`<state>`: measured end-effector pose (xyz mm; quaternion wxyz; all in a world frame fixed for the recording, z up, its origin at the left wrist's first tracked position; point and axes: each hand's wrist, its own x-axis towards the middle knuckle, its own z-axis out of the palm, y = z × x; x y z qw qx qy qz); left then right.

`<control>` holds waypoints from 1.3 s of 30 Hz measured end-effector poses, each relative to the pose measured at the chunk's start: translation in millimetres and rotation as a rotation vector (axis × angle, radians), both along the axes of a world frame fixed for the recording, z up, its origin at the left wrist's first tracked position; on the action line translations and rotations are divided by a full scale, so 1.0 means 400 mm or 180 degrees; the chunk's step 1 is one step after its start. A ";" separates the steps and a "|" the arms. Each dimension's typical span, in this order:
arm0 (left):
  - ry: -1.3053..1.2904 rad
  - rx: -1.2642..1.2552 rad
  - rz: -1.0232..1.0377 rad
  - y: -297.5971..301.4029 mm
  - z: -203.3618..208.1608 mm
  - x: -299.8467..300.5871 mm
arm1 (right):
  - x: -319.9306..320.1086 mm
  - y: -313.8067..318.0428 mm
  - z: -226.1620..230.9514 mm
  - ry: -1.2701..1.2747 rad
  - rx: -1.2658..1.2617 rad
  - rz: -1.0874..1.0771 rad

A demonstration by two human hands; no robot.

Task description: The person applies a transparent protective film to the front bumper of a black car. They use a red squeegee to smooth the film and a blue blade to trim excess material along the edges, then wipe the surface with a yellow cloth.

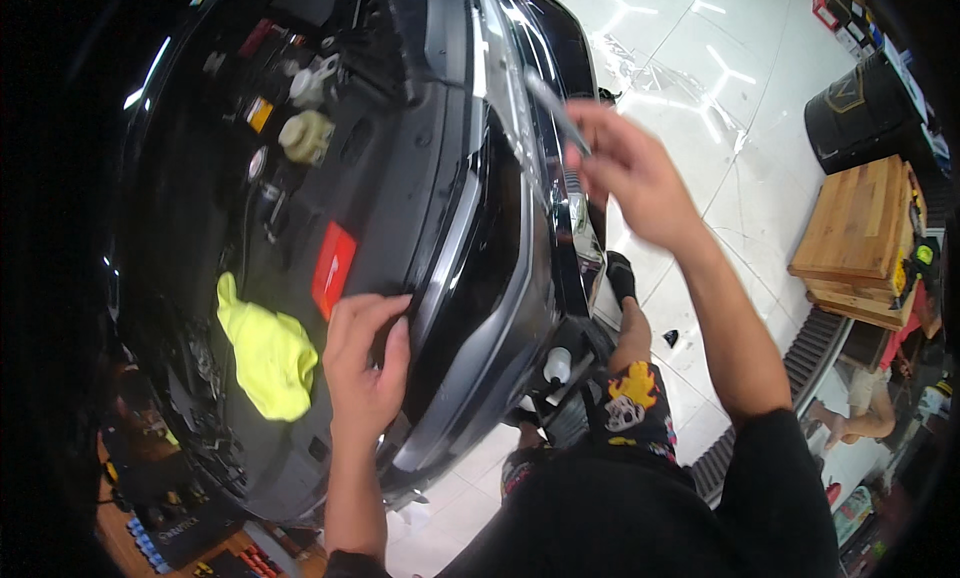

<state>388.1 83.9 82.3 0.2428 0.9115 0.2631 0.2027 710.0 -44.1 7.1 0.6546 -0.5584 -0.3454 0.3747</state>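
Observation:
My right hand (640,173) is raised over the car's front edge, its thumb and fingers closed on a slim grey tool (557,113). Motion blurs the tool, so its exact kind does not show. Over the black plastic panel, close to the headlight (470,248), is my left hand (367,363). Its fingers are bent, with a small gap between thumb and forefinger and nothing visible in it. Just beyond that hand lies a flat red card (333,268). A crumpled yellow-green cloth (268,363) rests on the panel to its left.
The open engine bay holds a pale reservoir cap (305,136). Clear film (660,78) lies on the tiled floor at far right. A black drum (865,113) and wooden box (850,223) stand right. A white bottle (557,365) is near my legs; another person's leg (868,418) shows right.

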 end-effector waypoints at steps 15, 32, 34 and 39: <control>0.0033 0.0197 0.0274 0.151 -0.090 0.330 | 0.181 0.058 -0.184 -0.3143 0.1133 -0.0018; 0.0071 -0.0004 0.0765 0.108 -0.096 0.331 | 0.207 0.234 -0.154 -0.4413 0.2481 0.0400; 0.0020 0.0051 0.0668 0.110 -0.097 0.331 | 0.204 0.233 -0.153 -0.4439 0.2503 0.0378; 0.0024 0.0069 0.0617 0.120 -0.092 0.337 | 0.205 0.234 -0.151 -0.4437 0.2476 0.0360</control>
